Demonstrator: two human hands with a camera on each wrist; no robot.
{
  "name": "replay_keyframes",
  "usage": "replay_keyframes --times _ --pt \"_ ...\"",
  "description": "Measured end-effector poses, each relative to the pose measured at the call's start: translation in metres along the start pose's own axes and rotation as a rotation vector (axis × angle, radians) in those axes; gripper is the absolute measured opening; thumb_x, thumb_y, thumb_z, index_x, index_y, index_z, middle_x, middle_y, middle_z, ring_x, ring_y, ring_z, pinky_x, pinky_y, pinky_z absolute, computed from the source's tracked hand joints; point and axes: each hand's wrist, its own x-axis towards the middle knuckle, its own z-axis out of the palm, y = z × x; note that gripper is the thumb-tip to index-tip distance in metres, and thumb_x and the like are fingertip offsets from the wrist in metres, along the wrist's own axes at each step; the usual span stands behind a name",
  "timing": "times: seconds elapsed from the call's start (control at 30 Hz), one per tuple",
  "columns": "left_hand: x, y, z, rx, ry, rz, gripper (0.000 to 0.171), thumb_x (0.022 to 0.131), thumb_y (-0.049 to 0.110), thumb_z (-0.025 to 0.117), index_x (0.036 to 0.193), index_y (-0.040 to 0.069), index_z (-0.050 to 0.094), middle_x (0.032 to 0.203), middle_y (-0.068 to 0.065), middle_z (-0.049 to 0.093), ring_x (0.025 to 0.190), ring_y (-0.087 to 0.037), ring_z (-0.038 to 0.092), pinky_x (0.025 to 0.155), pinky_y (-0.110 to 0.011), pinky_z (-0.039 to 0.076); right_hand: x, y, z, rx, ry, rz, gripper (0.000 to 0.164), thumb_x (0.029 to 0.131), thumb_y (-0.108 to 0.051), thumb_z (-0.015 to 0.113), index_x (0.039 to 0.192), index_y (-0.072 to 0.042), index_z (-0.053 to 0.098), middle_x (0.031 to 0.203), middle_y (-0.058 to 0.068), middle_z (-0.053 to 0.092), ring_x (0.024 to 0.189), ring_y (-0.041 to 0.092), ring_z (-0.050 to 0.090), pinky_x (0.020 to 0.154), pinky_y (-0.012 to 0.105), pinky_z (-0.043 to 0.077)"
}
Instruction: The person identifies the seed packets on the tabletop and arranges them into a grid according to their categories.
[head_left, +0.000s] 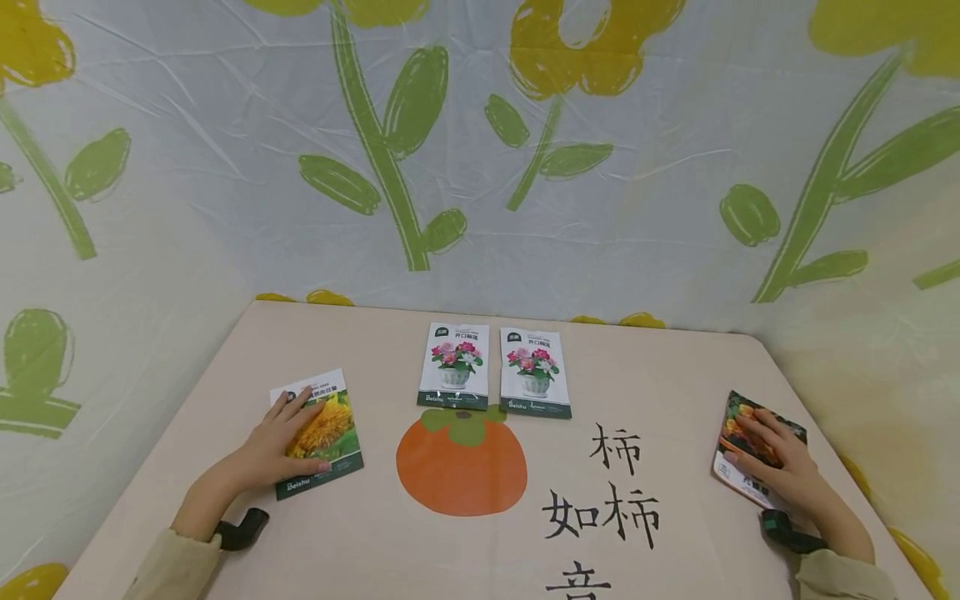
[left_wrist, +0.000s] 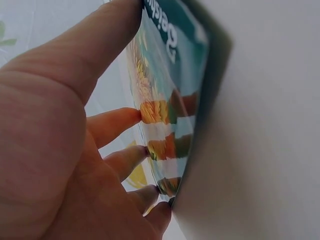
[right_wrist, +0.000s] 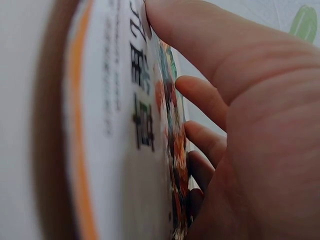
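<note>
My left hand (head_left: 262, 450) rests on a seed packet (head_left: 343, 429) with a yellow flower picture, at the table's left side. Its fingers are spread, and in the left wrist view the fingertips and thumb touch the front of the packet (left_wrist: 172, 80). On the right, my right hand (head_left: 787, 471) lies over another packet (head_left: 741, 481) with orange flowers and a white lower part. The right wrist view has the thumb and fingertips against that packet's face (right_wrist: 117, 165). Both packets lie slantwise and are partly covered by the hands.
Two matching seed packets with pink flowers in a pot, the left one (head_left: 453, 367) and the right one (head_left: 535, 372), lie side by side at the back middle. The pale table (head_left: 360, 550) bears a printed persimmon (head_left: 461, 467) and black characters. A flower-patterned cloth (head_left: 255, 167) hangs behind.
</note>
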Motion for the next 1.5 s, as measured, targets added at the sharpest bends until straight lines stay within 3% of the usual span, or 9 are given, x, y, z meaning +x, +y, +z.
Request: replay_keyframes --times 1.5 --pt "-0.0011 0.0070 0.0049 -0.016 -0.017 0.044 0.095 0.076 0.047 0.082 0.149 0.001 0.042 0.159 -0.025 0.022 0.142 -0.058 0.008 0.100 -0.082 0.015 -0.0012 0.0007 0.0008 -0.026 0.001 0.007 0.071 0.094 -0.021 0.064 0.150 0.005 0.030 0.161 0.030 0.005 0.141 0.062 -0.003 0.095 0.086 0.003"
